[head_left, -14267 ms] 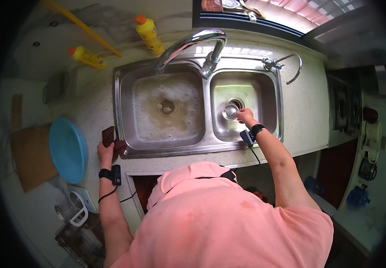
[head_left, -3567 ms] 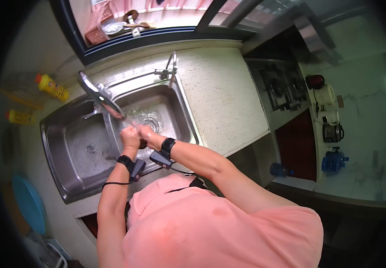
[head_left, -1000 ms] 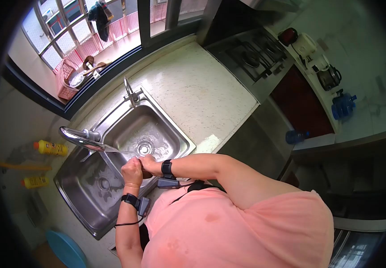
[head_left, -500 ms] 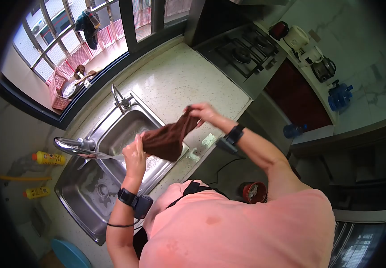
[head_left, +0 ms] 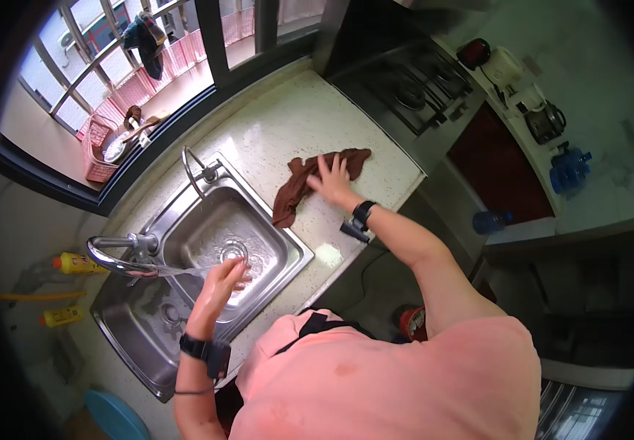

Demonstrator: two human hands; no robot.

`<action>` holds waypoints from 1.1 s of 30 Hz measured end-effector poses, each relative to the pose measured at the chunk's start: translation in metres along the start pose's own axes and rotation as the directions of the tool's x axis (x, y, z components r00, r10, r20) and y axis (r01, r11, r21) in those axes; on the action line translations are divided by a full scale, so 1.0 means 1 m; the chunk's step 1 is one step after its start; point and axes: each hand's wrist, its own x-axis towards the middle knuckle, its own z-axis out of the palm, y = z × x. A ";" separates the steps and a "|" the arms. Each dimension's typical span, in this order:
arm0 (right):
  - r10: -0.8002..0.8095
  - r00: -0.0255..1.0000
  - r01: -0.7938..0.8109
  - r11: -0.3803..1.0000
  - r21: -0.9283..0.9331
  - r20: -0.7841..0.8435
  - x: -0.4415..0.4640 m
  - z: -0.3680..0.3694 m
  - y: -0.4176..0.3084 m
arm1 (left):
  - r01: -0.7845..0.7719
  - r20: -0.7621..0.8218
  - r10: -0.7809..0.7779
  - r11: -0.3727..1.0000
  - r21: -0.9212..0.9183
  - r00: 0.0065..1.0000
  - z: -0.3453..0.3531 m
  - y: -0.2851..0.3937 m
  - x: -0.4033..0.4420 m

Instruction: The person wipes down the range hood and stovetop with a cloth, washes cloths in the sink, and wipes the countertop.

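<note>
A brown cloth [head_left: 291,194] lies crumpled on the speckled countertop [head_left: 273,117], just right of the double sink [head_left: 299,253]. My right hand [head_left: 334,182] rests on the cloth with its fingers spread, not wrapped round it. Over the right basin is my left hand [head_left: 222,284], empty, its fingers loosely bent and partly apart. Beside it, water streams from the curved chrome faucet [head_left: 115,253] towards the fingers and the basin. A thinner second tap [head_left: 201,174] stands at the back rim of the sink.
A gas stove [head_left: 408,92] is set in the counter at the far right. Yellow bottles [head_left: 82,262] stand left of the sink. On the windowsill sits a pink basket [head_left: 99,165]. A red bucket [head_left: 411,323] is on the floor near my body.
The cloth, held stretched between both hands over the sink's edge, now lies on the counter. My left hand has let go of it; my right hand is spread on top.
</note>
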 end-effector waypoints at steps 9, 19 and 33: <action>0.079 0.995 -0.084 0.991 -0.100 -0.052 0.116 0.019 -0.022 | 0.056 -0.376 -0.168 0.955 -0.290 0.911 -0.040 -0.062 -0.102; -0.817 0.518 0.852 0.519 -0.068 0.254 0.196 0.047 -0.093 | -0.323 -0.902 0.198 0.944 0.070 0.384 -0.084 -0.029 -0.105; -0.536 0.379 0.840 0.542 -0.037 0.754 0.308 0.020 -0.249 | -0.273 -0.924 -0.018 0.953 -0.132 0.382 -0.091 -0.081 -0.118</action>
